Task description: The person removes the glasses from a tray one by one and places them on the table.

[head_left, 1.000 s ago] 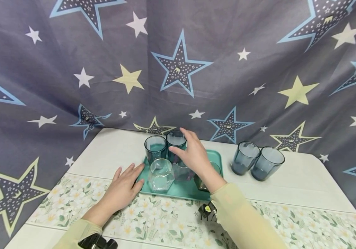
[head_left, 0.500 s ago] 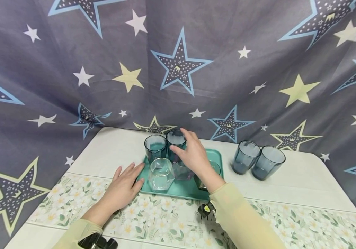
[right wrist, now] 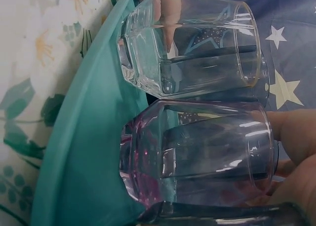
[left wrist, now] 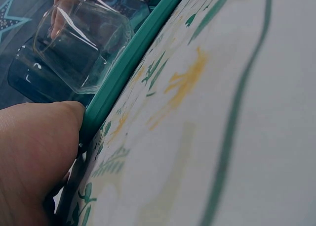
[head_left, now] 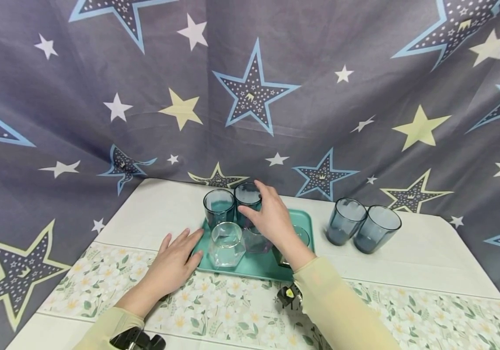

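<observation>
One teal tray [head_left: 258,270] sits on a counter [head_left: 169,197] spread with white and flower-printed cloth in the head view. The right hand [head_left: 275,218] grips the rear right blue tumbler [head_left: 245,193], its thumb in front and its fingers round the right side; the tumbler is upright at the back of the tray. Just left of it stands the rear left blue tumbler [head_left: 218,206]. In front are a clear glass [head_left: 226,250], a purple-tinted glass [head_left: 256,244] and a dark glass [head_left: 283,258], partly hidden by the right wrist. The left hand [head_left: 174,266] rests at the tray's left edge, fingers extended and holding nothing. Right of the tray, well apart from it, stand two more blue tumblers [head_left: 345,224], close together. A grey star-patterned curtain [head_left: 153,141] hangs behind.

In the left wrist view, the left thumb touches the tray's rim, with the clear glass just beyond.

In the right wrist view, the clear and purple-tinted glasses stand side by side; the right hand's fingers show at the right edge, partly behind the purple-tinted one.
</observation>
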